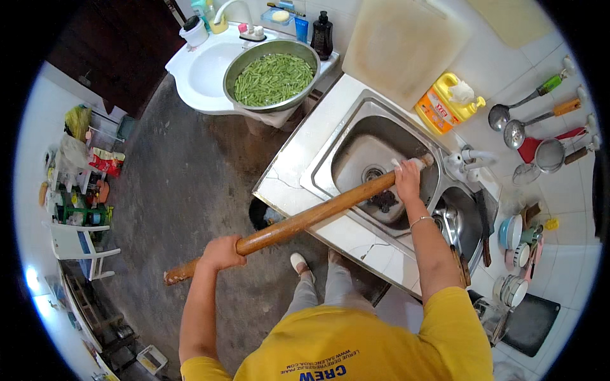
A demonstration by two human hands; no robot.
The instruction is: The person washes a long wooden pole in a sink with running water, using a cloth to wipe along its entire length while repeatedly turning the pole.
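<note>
A long, thick wooden rolling pin (311, 218) slants across the view, its right end over the steel sink (346, 151) and its left end over the floor. My left hand (222, 253) is wrapped round it near the left end. My right hand (408, 181) closes on it near the other end, above the large basin. Something small and whitish (398, 164) shows at the right fingers; I cannot tell what it is. Dark scraps (382, 202) lie by the basin's drain. A bracelet circles my right wrist.
A steel bowl (316, 68) of cut green beans in water rests on the white washbasin (206, 66). Around the sink are a faucet (470, 166), a yellow detergent jug (443, 105) and a leaning cutting board (397, 47). Ladles (499, 117) hang at right; a white chair (73, 241) stands left.
</note>
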